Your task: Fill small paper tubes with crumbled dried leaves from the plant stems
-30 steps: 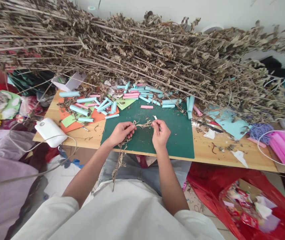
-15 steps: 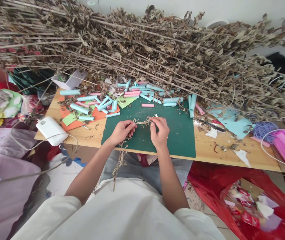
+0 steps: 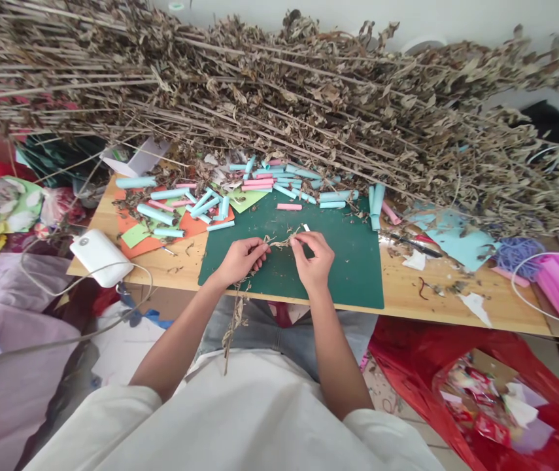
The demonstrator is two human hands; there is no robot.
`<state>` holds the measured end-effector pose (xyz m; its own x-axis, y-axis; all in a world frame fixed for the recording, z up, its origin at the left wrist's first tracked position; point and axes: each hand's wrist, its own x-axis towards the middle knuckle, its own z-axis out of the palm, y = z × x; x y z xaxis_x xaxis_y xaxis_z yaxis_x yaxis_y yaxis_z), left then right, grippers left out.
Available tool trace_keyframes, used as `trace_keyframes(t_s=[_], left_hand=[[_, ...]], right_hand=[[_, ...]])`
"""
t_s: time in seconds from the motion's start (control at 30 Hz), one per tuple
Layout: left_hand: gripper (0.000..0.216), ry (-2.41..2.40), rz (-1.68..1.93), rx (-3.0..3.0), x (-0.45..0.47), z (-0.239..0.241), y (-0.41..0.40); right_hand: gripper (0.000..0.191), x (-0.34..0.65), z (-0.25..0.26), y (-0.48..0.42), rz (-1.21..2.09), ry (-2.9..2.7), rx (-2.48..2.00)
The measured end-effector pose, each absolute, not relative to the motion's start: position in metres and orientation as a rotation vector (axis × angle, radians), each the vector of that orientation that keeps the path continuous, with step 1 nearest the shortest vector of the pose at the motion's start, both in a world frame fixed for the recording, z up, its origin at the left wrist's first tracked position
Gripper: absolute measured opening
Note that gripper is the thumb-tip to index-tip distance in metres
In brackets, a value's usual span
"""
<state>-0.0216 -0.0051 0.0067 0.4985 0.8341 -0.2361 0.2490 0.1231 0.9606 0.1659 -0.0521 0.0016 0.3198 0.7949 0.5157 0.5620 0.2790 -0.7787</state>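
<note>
A dried plant stalk with shrivelled leaves runs through my left hand, its lower length hanging past the table edge toward my lap. My left fingers are closed around it. Thumb and fingertips of my right hand pinch the twisted upper end, and a short stretch of stalk spans the gap between both hands. Beneath them lies a dark green cutting mat. Beyond my hands, several rolled blue paper tubes and a pink paper tube are scattered at the mat's far side.
A large heap of dried stalks covers the back of the wooden table. At left sits a white power bank with a cable. A black pen and purple yarn lie right. A red bag of scraps stands below.
My right hand has shifted slightly along the stalk, closer to my left hand. The left hand keeps its hold, and the hanging stalk has barely moved.
</note>
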Motion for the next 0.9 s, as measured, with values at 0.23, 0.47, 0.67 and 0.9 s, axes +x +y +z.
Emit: trace_keyframes(t_s=[0.23, 0.47, 0.67, 0.9], left_hand=[[0.038, 0.992, 0.543, 1.429, -0.024, 0.008, -0.006], [0.037, 0.994, 0.586, 1.363, -0.025, 0.007, -0.006], [0.036, 1.0, 0.655, 1.279, -0.025, 0.008, -0.006], [0.036, 1.006, 0.665, 1.278, -0.024, 0.01, -0.007]], right_hand=[[0.011, 0.166, 0.001, -0.052, 0.212, -1.358, -1.414], [0.012, 0.164, -0.006, -0.049, 0.06, -1.337, -1.516], [0.017, 0.163, -0.007, -0.05, 0.075, -1.327, -1.62], [0.024, 0.164, 0.001, -0.053, 0.179, -1.491, -1.465]])
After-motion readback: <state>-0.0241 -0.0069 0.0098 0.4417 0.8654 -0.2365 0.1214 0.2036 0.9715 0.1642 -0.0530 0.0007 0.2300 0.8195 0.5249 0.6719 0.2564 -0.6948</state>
